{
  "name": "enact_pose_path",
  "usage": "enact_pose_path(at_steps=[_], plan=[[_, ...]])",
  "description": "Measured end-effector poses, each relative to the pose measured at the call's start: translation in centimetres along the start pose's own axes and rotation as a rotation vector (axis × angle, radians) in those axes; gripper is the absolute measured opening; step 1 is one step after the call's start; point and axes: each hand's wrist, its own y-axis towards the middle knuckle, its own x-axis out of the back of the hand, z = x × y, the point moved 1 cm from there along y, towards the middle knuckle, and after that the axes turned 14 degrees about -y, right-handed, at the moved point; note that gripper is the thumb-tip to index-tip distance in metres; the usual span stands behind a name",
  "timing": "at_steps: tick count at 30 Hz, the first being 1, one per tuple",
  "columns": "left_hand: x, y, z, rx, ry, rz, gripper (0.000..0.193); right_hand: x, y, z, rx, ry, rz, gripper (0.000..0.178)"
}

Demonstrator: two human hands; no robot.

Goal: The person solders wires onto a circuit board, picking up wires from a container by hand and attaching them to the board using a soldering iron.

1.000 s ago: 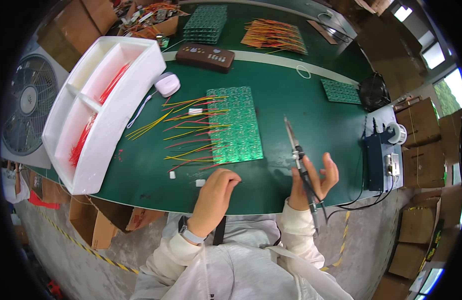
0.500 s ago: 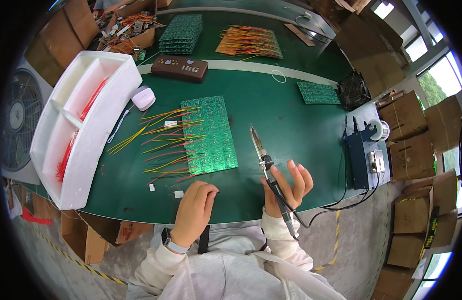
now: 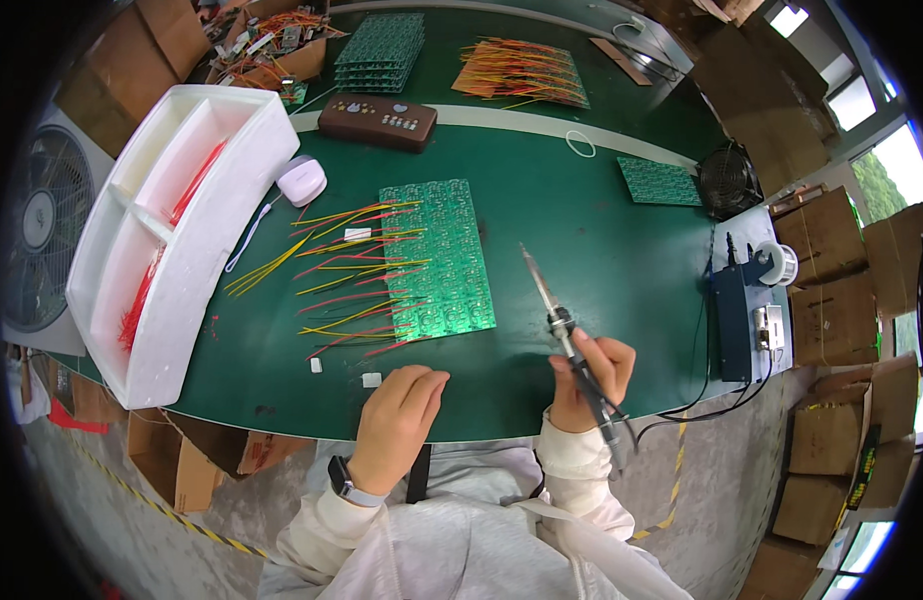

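Observation:
My right hand grips a soldering iron by its dark handle. The metal tip points up and away, over the bare green mat to the right of a green circuit board panel. Red and yellow wires lie in rows along the panel's left side, their ends on the board. Curled at the table's near edge, my left hand is closed, with nothing seen in it. Close by it rest two small white pieces, one a white block. Another white piece lies among the wires.
A white foam tray with red wires stands at left, beside a lilac case. Behind are a brown box, stacked boards and a wired panel. The blue soldering station, solder spool and black fan are at right.
My right hand has closed more firmly around the soldering iron and shifted slightly right with it. My left hand stays curled near the edge. The whole view has shifted a little.

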Motion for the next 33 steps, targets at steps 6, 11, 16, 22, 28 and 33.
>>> enact_pose_path(at_steps=[6,11,16,22,28,33], plan=[[0.8,1.4,0.4,-0.008,0.038,-0.086,0.013,-0.7,0.3,-0.9,-0.044,0.14,0.017,0.026],[1.2,3.6,1.7,-0.041,0.042,-0.148,0.014,-0.8,-0.5,-1.0,-0.296,0.355,0.074,0.029],[1.3,3.8,2.1,-0.038,0.057,-0.127,0.015,-0.5,-0.3,-0.3,-0.273,0.426,0.122,0.028],[1.4,4.1,2.7,-0.008,0.006,-0.116,0.015,-0.4,-0.5,-0.3,-0.342,0.454,0.17,0.037],[1.4,4.0,2.9,0.058,-0.04,-0.107,0.014,-0.7,-0.5,-0.2,-0.338,0.463,0.282,0.039],[1.3,4.1,2.9,0.075,-0.061,-0.114,0.014,-0.7,-0.7,-0.6,-0.283,0.435,0.324,0.037]])
